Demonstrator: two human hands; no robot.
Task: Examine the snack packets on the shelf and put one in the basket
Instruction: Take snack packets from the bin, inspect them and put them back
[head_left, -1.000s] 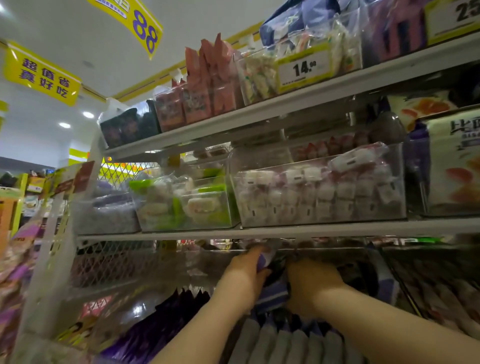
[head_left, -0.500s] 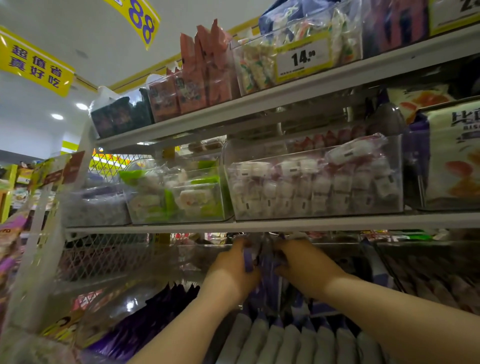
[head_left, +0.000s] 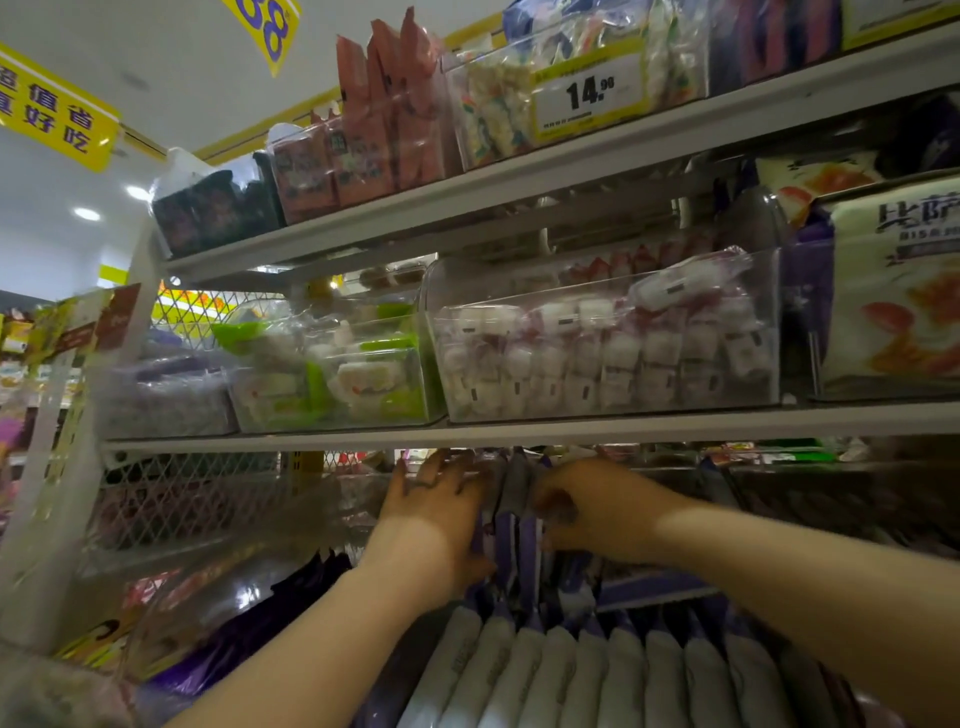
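Note:
Purple-and-white snack packets (head_left: 511, 525) stand upright in a row on the lower shelf, under the grey shelf board (head_left: 675, 426). My left hand (head_left: 436, 509) lies against the left side of the rear packets with its fingers spread and fairly straight. On the right side of the same packets, my right hand (head_left: 587, 509) pinches them with curled fingers. More packets of the same kind (head_left: 571, 670) fill the row nearer to me. No basket is in view.
Clear bins on the middle shelf hold white-and-pink sweets (head_left: 602, 353) and green-and-white packs (head_left: 332, 374). A 14.98 price tag (head_left: 589, 93) hangs on the top shelf. Dark purple packets (head_left: 249, 639) lie lower left. A white mesh end panel (head_left: 171, 499) closes the left.
Both hands have stayed at the rear of the packet row, now parted to either side of upright packets. My left hand's fingers have gone from curled round a packet to spread flat.

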